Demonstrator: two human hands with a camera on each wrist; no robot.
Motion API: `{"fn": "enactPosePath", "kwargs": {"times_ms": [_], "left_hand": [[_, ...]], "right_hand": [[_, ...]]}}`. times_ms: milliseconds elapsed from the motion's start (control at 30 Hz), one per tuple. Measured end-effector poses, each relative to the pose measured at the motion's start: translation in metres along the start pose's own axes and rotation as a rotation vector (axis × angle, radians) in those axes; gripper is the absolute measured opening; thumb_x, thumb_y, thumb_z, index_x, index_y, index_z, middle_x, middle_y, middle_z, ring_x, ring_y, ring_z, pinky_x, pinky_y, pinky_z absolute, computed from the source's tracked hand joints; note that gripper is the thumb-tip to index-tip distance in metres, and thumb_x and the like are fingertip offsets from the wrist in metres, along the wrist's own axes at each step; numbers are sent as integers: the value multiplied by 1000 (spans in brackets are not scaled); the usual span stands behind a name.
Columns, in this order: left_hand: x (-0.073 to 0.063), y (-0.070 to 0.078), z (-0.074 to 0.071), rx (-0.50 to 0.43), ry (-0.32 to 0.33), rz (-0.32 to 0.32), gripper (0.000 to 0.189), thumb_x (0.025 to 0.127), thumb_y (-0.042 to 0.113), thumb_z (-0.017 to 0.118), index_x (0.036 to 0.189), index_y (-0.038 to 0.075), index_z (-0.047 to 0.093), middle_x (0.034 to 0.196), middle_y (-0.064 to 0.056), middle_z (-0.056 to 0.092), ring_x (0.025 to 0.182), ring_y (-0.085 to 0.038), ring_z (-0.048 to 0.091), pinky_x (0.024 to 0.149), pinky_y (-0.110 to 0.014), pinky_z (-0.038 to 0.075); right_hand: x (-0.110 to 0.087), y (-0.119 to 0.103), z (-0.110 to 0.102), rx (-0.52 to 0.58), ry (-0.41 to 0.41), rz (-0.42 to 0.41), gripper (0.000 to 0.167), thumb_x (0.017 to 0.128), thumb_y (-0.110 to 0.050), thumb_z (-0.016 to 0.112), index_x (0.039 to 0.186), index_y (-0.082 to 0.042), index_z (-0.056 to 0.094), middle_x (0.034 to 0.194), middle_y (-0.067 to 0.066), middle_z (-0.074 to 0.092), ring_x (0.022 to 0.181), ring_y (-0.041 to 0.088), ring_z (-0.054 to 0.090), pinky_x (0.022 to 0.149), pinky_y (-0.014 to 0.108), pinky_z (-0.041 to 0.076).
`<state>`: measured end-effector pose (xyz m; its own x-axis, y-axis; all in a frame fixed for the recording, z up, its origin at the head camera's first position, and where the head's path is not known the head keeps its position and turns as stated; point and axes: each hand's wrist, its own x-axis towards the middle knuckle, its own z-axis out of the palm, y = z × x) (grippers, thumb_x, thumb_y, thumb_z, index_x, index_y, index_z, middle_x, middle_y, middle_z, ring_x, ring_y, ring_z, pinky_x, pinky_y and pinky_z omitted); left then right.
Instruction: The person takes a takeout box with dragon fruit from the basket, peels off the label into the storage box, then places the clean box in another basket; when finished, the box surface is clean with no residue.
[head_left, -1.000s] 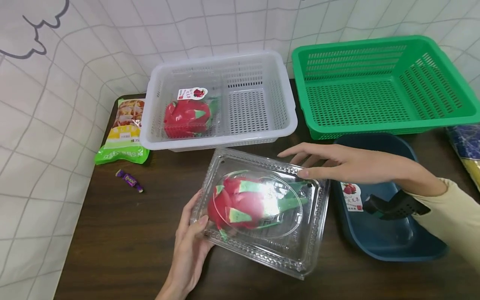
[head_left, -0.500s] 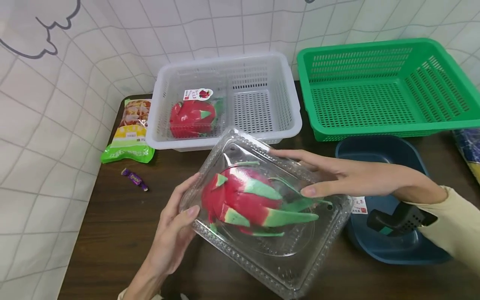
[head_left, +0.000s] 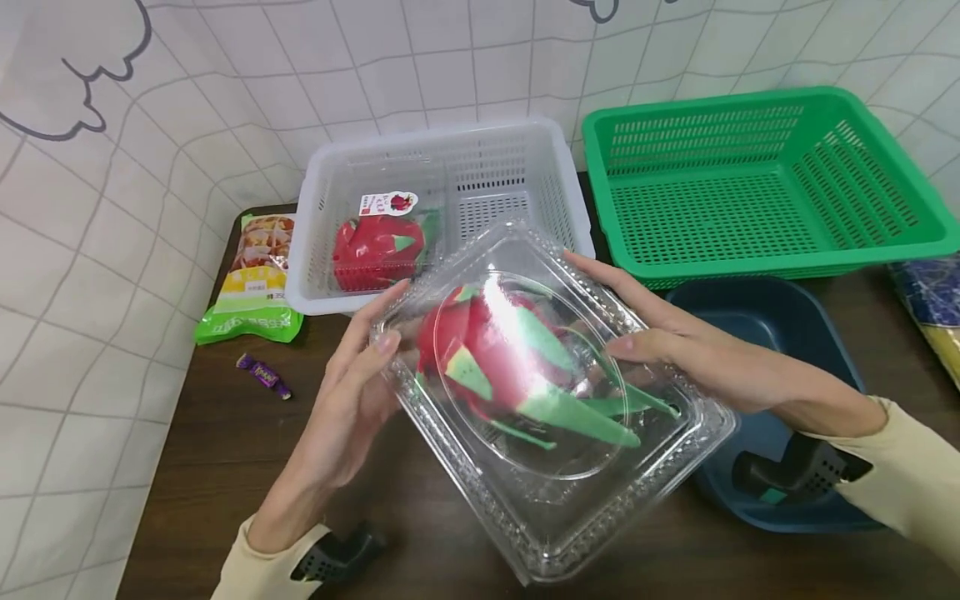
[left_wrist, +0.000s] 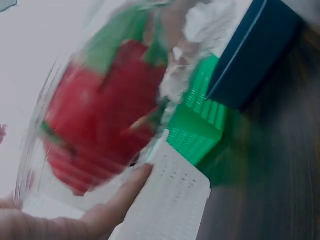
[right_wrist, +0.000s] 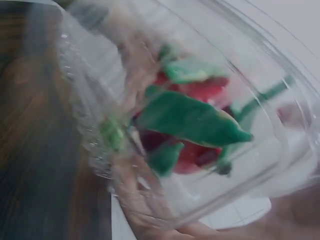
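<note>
Left hand (head_left: pixel 351 392) grips a clear box (head_left: pixel 551 404); right hand (head_left: pixel 686 346) likewise.

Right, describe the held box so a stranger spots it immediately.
Find the white basket on the table. In front of it, the left hand and right hand hold a clear box with a red fruit. Unlike the basket's labelled box, its upper face looks unlabelled.

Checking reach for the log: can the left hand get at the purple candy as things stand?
Probably yes, but only by letting go: the left hand grips a corner of the clear box. The candy lies uncovered on the table to that hand's left, and the right hand holds the box too.
</note>
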<state>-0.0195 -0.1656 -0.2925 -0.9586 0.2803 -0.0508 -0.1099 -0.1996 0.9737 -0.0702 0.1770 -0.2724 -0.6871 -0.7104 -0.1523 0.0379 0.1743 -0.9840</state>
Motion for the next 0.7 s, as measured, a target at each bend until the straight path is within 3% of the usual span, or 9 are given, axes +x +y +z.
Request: {"fn": "enactPosePath", "kwargs": {"times_ms": [167,300,433,600,700], "left_hand": [[4,-5,15,5,133,129,70,101,15,48,164,28,23,156,-14,32,139,-38,41,96,-44,58],[5,-7,26,102,159,168,83,97,12,55,166,34,14,153,-15,33,133,-41,51,89,-45,61],[8,-9,32,87,135,183,91,96,7,57,167,37,9,151,-17,34,126,-45,59,85,-51,61],[12,-11,35,46,107,228,91,95,4,57,167,34,10,149,-18,38,122,-42,64,85,-52,61],[14,-10,35,57,82,208,90,95,7,58,167,36,12,147,-18,39,121,-40,65,87,-51,61]], "right_hand": [[1,3,3,12,127,39,83,101,-33,53,168,-42,5,174,0,-6,151,55,18,101,85,33],[3,3,7,50,173,53,83,101,-34,53,167,-45,4,173,-6,-10,153,53,12,102,89,22],[3,2,7,41,166,43,84,101,-33,52,166,-46,1,172,-3,-9,151,53,15,101,88,26],[2,4,-1,3,116,-10,88,101,-26,54,167,-41,-3,171,3,-7,147,51,18,97,79,43],[1,9,-9,9,95,-21,91,102,-26,57,167,-42,-4,172,3,-8,147,53,21,91,75,50]]}}
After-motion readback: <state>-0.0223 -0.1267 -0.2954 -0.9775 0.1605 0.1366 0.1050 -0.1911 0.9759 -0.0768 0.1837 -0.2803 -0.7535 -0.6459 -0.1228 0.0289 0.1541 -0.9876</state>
